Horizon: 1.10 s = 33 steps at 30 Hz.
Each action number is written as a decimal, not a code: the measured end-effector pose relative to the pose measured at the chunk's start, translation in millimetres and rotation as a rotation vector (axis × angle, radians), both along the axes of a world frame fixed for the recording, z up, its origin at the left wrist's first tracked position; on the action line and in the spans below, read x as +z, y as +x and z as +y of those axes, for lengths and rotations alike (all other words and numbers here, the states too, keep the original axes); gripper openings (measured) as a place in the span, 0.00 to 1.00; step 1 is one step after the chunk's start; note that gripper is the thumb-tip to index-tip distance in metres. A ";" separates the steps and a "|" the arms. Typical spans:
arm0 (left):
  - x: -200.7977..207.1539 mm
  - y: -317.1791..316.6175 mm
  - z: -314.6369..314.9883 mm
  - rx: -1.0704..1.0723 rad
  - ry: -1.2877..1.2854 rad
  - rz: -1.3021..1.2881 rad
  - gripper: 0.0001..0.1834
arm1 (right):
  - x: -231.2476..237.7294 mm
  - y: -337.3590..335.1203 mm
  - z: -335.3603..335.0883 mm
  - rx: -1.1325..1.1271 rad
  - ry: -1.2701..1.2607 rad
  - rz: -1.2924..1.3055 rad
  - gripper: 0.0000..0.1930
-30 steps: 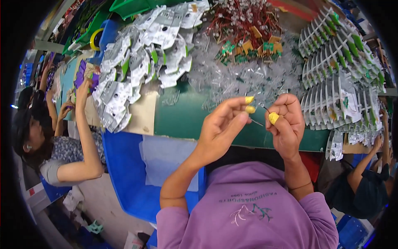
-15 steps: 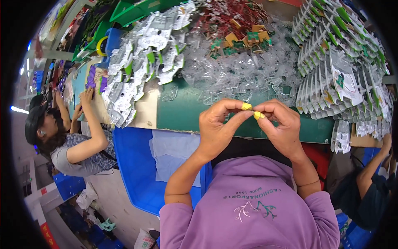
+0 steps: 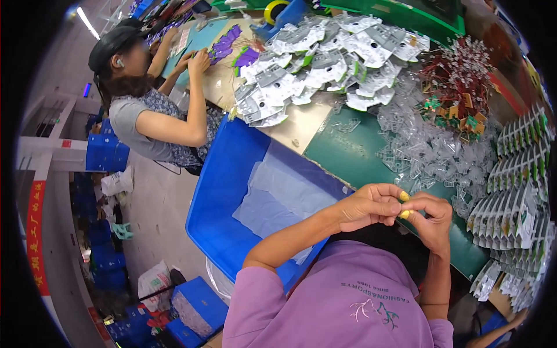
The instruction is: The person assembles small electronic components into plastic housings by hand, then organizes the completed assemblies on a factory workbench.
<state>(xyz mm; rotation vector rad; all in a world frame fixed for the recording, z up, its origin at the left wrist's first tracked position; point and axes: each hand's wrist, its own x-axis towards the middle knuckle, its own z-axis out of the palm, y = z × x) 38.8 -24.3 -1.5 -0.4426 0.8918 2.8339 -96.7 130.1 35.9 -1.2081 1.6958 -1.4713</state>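
Observation:
My left hand [image 3: 370, 207] and my right hand [image 3: 430, 219] meet fingertip to fingertip over the near edge of the green table mat [image 3: 342, 145]. Both are closed in a pinch. Yellow wraps [image 3: 404, 196] cover fingertips where the hands touch. Anything held between the fingers is hidden or too small to name. Beyond my hands spreads a heap of clear plastic pieces [image 3: 429, 139]. A large blue bin [image 3: 203, 203], with thin white sheets [image 3: 278, 203] inside, stands below my left forearm.
White-and-grey plastic shells [image 3: 325, 64] with green edges lie heaped beyond the bin. Red wires [image 3: 461, 72] with small boards [image 3: 464, 119] lie at the far right. More shells [image 3: 510, 214] stand stacked at right. A co-worker [image 3: 162, 116] handles purple pieces [image 3: 225, 43] at left.
The view has swung left, bringing more of the bin, floor and co-worker into sight. My hands stay together, and their fingers have shifted in the pinch.

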 end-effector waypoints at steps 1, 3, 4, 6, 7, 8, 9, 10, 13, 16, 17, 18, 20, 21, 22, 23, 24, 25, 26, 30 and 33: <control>1.6 1.9 -6.6 0.010 0.028 0.000 0.18 | -2.3 1.5 -9.3 0.007 -0.059 0.036 0.05; 6.3 4.7 -22.6 0.070 -0.094 0.055 0.20 | 2.8 8.7 -18.9 -0.027 -0.059 -0.029 0.05; 11.4 7.4 -34.2 0.153 -0.330 0.087 0.20 | 7.7 13.0 -22.7 -0.063 -0.061 -0.094 0.05; 14.2 10.0 -73.7 0.359 -1.229 0.199 0.21 | 39.5 22.7 -16.3 -0.006 -0.228 -0.420 0.06; 10.9 13.0 -100.4 0.476 -1.897 0.265 0.22 | 58.6 32.3 -8.5 -0.035 -0.319 -0.506 0.11; 2.2 13.9 -124.7 0.474 -2.221 0.090 0.23 | 62.6 35.5 2.6 0.133 -0.530 -0.721 0.12; 0.9 15.9 -144.1 0.491 -2.417 -0.101 0.23 | 51.2 19.5 -4.7 0.610 -0.845 -0.657 0.12; -7.2 20.8 -163.1 0.509 -2.481 -0.255 0.21 | 78.1 4.4 -8.5 0.898 -0.633 -0.662 0.08; -15.2 11.3 -201.1 0.541 -2.604 -0.364 0.20 | 102.2 33.1 -7.6 0.711 -0.794 -0.555 0.06; -22.7 4.5 -219.5 0.550 -2.695 -0.473 0.13 | 101.8 45.0 0.6 0.620 -0.785 -0.567 0.05; -23.3 2.6 -222.6 0.487 -2.710 -0.531 0.14 | 100.9 45.9 1.5 0.603 -0.785 -0.577 0.05; -23.7 1.0 -226.2 0.422 -2.722 -0.589 0.16 | 100.1 44.2 1.1 0.603 -0.786 -0.570 0.05; -20.9 -2.1 -228.4 0.422 -2.735 -0.564 0.11 | 99.9 41.1 4.4 0.697 -0.764 -0.638 0.07; -19.3 -1.7 -229.8 0.423 -2.752 -0.549 0.07 | 99.6 43.3 8.1 0.687 -0.759 -0.638 0.07; -18.2 -0.2 -232.1 0.414 -2.743 -0.537 0.07 | 99.3 45.1 11.5 0.636 -0.791 -0.608 0.08; -15.3 2.4 -234.2 0.476 -2.782 -0.525 0.07 | 99.2 47.1 16.2 0.581 -0.823 -0.576 0.09; -14.0 5.2 -233.6 0.537 -2.819 -0.513 0.07 | 98.6 46.4 20.2 0.563 -0.814 -0.577 0.09; -6.5 6.4 -226.3 0.517 -2.809 -0.491 0.07 | 97.4 43.5 23.3 0.617 -0.817 -0.567 0.10; 6.2 4.0 -216.0 0.556 -2.809 -0.401 0.08 | 94.7 39.2 26.2 0.664 -0.820 -0.552 0.11; 30.1 17.8 -137.2 0.538 -2.719 -0.188 0.10 | 64.8 3.2 43.8 0.925 -0.626 -0.506 0.06; 15.4 37.8 -53.3 0.441 -2.552 0.238 0.12 | 57.3 39.0 74.5 -0.138 -0.252 -0.562 0.07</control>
